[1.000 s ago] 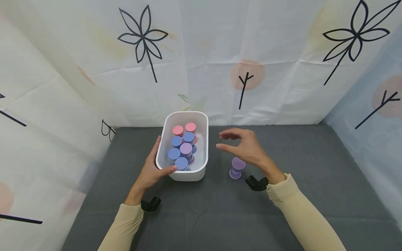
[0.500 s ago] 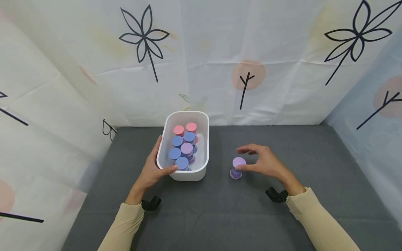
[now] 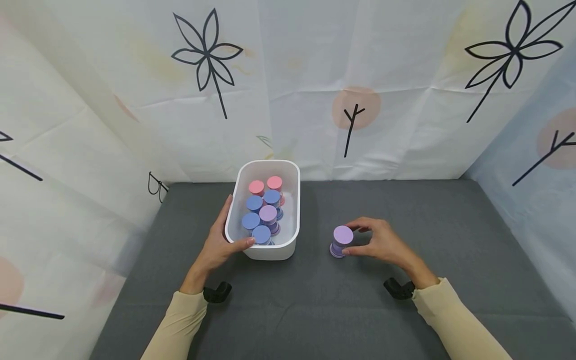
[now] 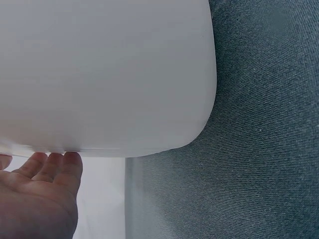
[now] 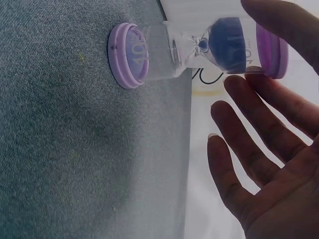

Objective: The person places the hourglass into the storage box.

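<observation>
A white plastic bin (image 3: 270, 254) stands on the grey cloth. My left hand (image 3: 217, 248) grips its left side, thumb over the near rim. In the left wrist view, several fingertips (image 4: 72, 162) lie against the bin's outer wall. To the bin's right, a purple-capped hourglass (image 3: 343, 235) stands upright. My right hand (image 3: 382, 242) has its thumb and index finger around the hourglass's upper end. In the right wrist view, the hourglass (image 5: 229, 45) shows clear glass with dark sand in the bulb by the hand; the other fingers are held off it.
Inside the bin are several more hourglasses: pink ones (image 3: 256, 187) at the back, blue ones (image 3: 251, 221) towards the middle and front, and a purple one (image 3: 268, 215). A printed white curtain (image 3: 297, 100) hangs behind the grey cloth (image 3: 306, 310).
My right hand has moved from beside the bin, right and down towards me, to the purple hourglass, and its thumb and index finger have closed around the top. The left hand stays on the bin.
</observation>
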{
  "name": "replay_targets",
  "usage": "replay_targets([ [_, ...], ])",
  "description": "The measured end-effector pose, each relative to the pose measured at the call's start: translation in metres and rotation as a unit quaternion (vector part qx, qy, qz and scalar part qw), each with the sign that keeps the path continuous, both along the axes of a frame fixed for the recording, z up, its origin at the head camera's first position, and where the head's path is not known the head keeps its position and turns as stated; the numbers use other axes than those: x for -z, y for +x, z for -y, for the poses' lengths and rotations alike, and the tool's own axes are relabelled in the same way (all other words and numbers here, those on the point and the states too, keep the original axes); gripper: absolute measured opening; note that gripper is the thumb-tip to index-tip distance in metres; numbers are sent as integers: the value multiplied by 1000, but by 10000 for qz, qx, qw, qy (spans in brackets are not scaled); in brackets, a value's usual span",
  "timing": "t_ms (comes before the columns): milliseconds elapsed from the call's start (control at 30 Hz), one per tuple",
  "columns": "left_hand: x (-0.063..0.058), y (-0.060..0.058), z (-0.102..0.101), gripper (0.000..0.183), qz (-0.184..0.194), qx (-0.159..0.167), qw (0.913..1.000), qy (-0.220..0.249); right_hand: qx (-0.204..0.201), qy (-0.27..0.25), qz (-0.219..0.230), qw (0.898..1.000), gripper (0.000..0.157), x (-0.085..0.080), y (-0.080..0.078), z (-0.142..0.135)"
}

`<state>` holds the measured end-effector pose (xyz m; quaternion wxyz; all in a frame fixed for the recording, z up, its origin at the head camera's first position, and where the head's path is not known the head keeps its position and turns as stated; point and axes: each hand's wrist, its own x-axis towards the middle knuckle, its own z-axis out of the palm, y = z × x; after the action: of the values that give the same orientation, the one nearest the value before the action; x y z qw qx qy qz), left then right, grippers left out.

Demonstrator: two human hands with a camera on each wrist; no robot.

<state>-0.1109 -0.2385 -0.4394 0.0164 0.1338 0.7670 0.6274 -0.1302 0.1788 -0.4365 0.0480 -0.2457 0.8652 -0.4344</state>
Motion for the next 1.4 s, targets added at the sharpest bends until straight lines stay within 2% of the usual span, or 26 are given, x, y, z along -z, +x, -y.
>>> replay_targets([
  [333, -1, 0, -1, 112, 69, 19, 10000, 59, 133, -160, 110, 9997, 46, 4, -1, 5],
  [667, -2, 1, -2, 112, 106, 5, 9999, 48, 89, -271, 249, 9993, 45, 2, 0, 8],
  [1400, -4, 2, -2, 111, 79, -16, 10000, 44, 76, -525, 364, 9979, 49, 1, 1, 10],
])
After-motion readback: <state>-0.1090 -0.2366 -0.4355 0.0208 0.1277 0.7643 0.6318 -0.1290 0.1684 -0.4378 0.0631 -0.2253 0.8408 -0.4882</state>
